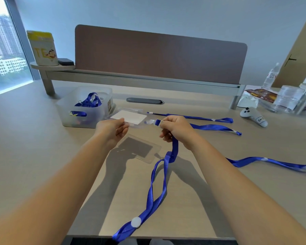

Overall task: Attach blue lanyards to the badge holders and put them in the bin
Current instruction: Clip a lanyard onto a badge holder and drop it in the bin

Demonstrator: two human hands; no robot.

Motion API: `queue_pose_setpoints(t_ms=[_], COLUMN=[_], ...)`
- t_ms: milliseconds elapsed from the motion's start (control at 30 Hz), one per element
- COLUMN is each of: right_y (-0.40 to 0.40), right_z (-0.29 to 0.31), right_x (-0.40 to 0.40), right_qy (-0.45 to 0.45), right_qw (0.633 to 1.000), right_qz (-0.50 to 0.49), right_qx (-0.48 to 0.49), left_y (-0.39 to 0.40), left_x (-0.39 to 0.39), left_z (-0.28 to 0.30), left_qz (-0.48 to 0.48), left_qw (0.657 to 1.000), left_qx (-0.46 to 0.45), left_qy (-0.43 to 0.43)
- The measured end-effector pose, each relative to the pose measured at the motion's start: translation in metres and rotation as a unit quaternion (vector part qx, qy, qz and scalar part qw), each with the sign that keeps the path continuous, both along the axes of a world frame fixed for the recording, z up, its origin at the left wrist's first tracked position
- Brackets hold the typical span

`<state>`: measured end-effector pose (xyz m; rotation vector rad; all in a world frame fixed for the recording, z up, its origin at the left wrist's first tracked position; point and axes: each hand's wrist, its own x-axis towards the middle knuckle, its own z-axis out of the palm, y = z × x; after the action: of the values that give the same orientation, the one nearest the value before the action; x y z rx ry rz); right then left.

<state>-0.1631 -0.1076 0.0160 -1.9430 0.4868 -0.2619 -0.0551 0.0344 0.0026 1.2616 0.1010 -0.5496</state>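
Nearest the lens, the loop of the blue lanyard (157, 188) trailed over the desk (34, 147) edge, its white bead (136, 222) near the rim. Up the strap, the right hand (177, 129) pinched the clip end, fingers closed on it. Just left of that hand, the left hand (113, 129) gripped the edge of a clear badge holder (129, 117), raised off the desk with its slot facing the clip. Left of the holder and farther back stood the bin (88, 108), already holding finished lanyards. Right of the holder, spare lanyards (193, 117) lay loose.

The likely trouble was the clip missing the small slot, since the soft, slippery plastic could flex or slide in the pinch. The hanging loop could also snag or drag the strap sideways.
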Motion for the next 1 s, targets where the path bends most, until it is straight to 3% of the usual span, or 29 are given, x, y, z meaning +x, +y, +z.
queue_pose_setpoints(t_ms=[167,267,400,500,633,733,833,1000], right_y=[0.002,0.005,0.010,0.012,0.011,0.010,0.012,0.016], right_z=[0.001,0.001,0.001,0.001,0.002,0.006,0.011,0.011], right_x=[0.002,0.002,0.004,0.008,0.015,0.017,0.015,0.012], right_qy=[0.052,0.022,-0.029,-0.047,-0.080,-0.103,-0.111,-0.117], right_qw=[0.999,1.000,0.998,0.991,0.989,0.993,0.993,0.990], right_qz=[0.015,0.014,-0.003,-0.006,-0.020,-0.012,0.000,0.006], right_qx=[0.006,0.014,-0.064,-0.128,-0.127,-0.056,0.042,0.079], left_y=[0.003,0.006,0.009,0.010,0.006,0.004,0.001,-0.006], left_x=[0.003,0.004,0.002,0.003,0.005,0.005,0.001,-0.017], left_z=[0.000,-0.001,-0.004,-0.012,-0.019,-0.013,-0.002,0.012], left_qz=[-0.012,-0.016,-0.027,-0.043,-0.029,0.003,0.013,-0.109], left_qw=[1.000,1.000,0.999,0.998,0.988,0.967,0.946,0.882], left_qx=[-0.014,-0.014,0.000,0.050,0.146,0.225,0.218,0.194], left_qy=[-0.018,-0.023,-0.017,-0.026,-0.049,-0.117,-0.241,-0.415])
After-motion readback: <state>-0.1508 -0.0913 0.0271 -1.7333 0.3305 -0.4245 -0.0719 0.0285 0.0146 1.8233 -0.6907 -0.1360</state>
